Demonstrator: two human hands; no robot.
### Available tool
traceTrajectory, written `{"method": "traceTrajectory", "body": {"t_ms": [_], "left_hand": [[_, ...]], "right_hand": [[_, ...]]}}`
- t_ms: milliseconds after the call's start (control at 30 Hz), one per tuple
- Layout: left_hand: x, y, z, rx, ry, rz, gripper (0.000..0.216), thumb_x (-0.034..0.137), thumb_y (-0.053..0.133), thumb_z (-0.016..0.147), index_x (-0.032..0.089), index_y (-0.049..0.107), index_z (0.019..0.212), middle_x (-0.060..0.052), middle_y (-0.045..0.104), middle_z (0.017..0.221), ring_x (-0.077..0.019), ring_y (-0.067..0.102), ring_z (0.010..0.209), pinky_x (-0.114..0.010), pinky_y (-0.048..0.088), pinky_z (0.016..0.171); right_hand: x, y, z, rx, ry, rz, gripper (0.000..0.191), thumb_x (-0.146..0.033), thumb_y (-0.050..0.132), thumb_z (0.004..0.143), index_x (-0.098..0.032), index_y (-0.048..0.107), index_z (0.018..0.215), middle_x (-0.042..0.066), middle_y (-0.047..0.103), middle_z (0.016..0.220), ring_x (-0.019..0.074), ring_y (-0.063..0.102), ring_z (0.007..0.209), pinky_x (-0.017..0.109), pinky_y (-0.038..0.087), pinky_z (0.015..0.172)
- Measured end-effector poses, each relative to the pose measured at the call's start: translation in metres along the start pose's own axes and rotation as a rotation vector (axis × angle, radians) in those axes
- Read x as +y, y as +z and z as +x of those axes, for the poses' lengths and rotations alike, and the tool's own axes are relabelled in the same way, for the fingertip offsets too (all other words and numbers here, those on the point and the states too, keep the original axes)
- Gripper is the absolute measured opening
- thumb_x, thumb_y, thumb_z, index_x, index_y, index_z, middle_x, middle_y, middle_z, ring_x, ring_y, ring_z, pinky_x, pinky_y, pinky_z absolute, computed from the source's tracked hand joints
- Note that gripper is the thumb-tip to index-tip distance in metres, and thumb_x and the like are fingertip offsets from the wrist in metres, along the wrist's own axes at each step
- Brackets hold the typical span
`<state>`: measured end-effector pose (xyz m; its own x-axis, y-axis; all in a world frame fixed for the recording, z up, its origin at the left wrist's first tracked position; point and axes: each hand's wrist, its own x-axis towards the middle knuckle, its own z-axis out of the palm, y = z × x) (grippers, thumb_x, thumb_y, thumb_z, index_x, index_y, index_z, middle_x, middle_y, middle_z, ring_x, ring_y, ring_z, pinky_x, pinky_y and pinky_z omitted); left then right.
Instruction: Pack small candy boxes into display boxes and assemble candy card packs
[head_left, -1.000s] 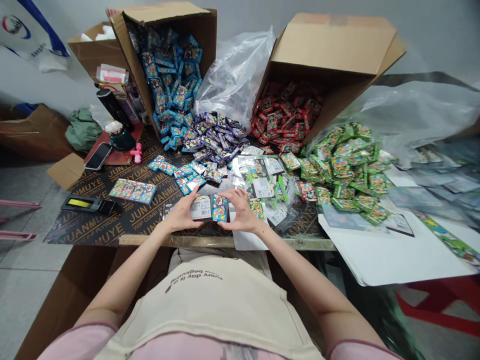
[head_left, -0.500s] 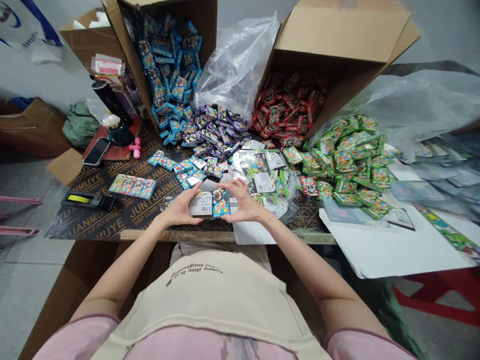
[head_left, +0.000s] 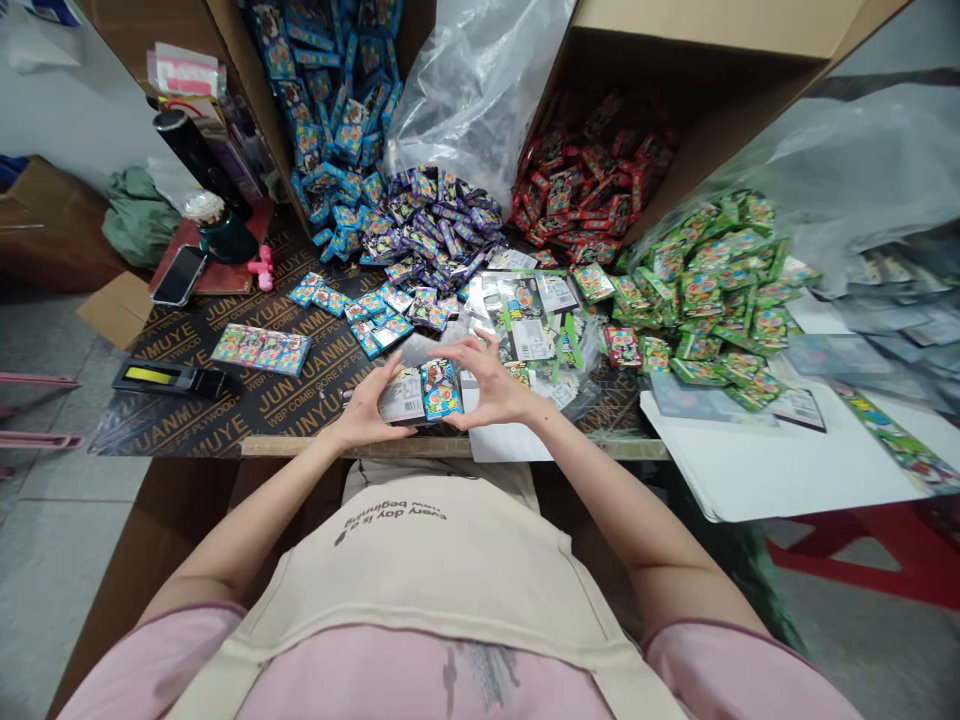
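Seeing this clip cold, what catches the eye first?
Bright heaps: blue packets and red packets spilling from open cardboard boxes at the back, purple packets between, green packets to the right. Front and centre, the left hand and right hand frame a single blue pack beside a pale printed piece.

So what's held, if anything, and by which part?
The left hand holds the grey pack by its left end. The right hand is at the right side of the blue pack; whether it grips is unclear.

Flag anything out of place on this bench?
Yes: one red packet lies at the green pile's near left edge, apart from the red packets in the carton. It looks stray, though perhaps deliberate.
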<state>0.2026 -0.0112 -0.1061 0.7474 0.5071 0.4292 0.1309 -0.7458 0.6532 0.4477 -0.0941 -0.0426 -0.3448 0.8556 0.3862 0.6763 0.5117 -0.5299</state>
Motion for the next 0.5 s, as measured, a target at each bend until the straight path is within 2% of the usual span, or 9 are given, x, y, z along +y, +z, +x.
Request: {"method": "traceTrajectory", "body": {"t_ms": [100,267,400,433,500], "left_hand": [[0.0,0.001,-0.004,0.031,-0.017,-0.014,0.112,0.033,0.08,0.061,0.022,0.017,0.153,-0.012,0.061,0.128,-0.029,0.061,0.115,-0.045,0.046,0.102],[-0.001,0.0,-0.004,0.027,-0.038,0.046,0.116,0.04,0.082,0.061,0.022,0.014,0.153,-0.013,0.059,0.13,-0.03,0.058,0.119,-0.047,0.043,0.104],[0.0,0.0,-0.002,0.093,-0.147,0.089,0.119,0.04,0.081,0.063,0.022,0.006,0.154,-0.013,0.057,0.133,-0.029,0.055,0.122,-0.046,0.041,0.106],[0.0,0.0,-0.002,0.109,-0.166,0.096,0.12,0.041,0.081,0.064,0.022,0.005,0.154,-0.012,0.057,0.133,-0.0287,0.055,0.122,-0.046,0.04,0.107],[-0.001,-0.002,-0.001,0.123,-0.191,0.112,0.122,0.042,0.081,0.063,0.023,0.003,0.154,-0.012,0.057,0.132,-0.0287,0.055,0.123,-0.046,0.04,0.107]], "right_hand": [[-0.004,0.0,0.0,-0.043,-0.012,-0.038,0.078,-0.053,0.069,0.066,-0.024,0.047,0.135,0.007,0.063,0.116,0.0299,0.051,0.113,0.054,0.009,0.112],[-0.006,0.004,0.001,-0.083,-0.002,-0.151,0.076,-0.058,0.067,0.072,-0.027,0.045,0.138,0.008,0.063,0.121,0.0323,0.048,0.121,0.056,0.004,0.114],[-0.002,0.015,-0.004,0.067,0.095,-0.192,0.091,-0.069,0.069,0.068,-0.026,0.04,0.142,0.011,0.056,0.135,0.0353,0.041,0.131,0.055,0.006,0.115],[-0.003,0.019,-0.005,0.101,0.107,-0.187,0.089,-0.069,0.068,0.07,-0.027,0.039,0.143,0.011,0.058,0.133,0.0349,0.042,0.131,0.055,0.006,0.116],[-0.004,0.026,-0.006,0.086,0.086,-0.137,0.078,-0.063,0.061,0.081,-0.027,0.035,0.145,0.01,0.063,0.127,0.0324,0.046,0.128,0.055,0.005,0.116]]}}
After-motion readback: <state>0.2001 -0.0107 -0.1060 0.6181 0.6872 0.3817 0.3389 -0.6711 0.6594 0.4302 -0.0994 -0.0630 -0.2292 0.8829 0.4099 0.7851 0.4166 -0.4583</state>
